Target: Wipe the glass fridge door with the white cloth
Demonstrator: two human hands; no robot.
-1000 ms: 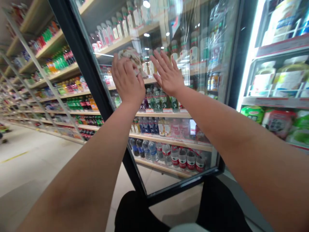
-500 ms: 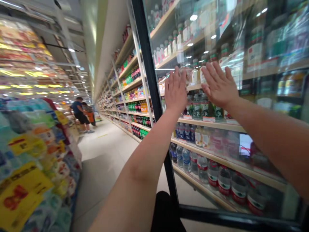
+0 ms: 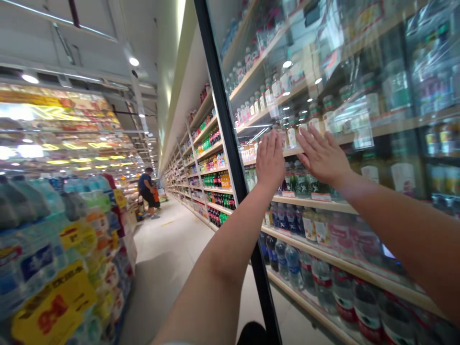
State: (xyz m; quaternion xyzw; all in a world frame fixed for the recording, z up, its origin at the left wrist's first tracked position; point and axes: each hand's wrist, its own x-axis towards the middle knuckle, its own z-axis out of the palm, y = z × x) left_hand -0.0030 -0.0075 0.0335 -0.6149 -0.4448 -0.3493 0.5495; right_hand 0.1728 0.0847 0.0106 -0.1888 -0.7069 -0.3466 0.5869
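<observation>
Both palms face a large glass door (image 3: 323, 62) with a black frame (image 3: 219, 84). My left hand (image 3: 270, 160) is laid flat near the frame side, its fingers stretched upward and close together. To its right, my right hand (image 3: 323, 155) has its fingers extended and the thumb a little apart, also against or just off the glass. Neither hand holds anything. Behind the glass, wooden shelves (image 3: 312, 247) carry rows of drinks, among them large water bottles (image 3: 325, 282) with red labels at the bottom.
Open shelving (image 3: 212, 189) with coloured drink bottles runs down the right of the aisle floor (image 3: 158, 258). At left stands a stack of packaged bottles (image 3: 43, 230) with a yellow price sign (image 3: 53, 306). Farther off, a person (image 3: 146, 189) in dark clothes bends beside an orange item.
The camera view has shifted, so the hands, door frame and shelves appear lower and farther right. Both hands keep their flat pose at the glass.
</observation>
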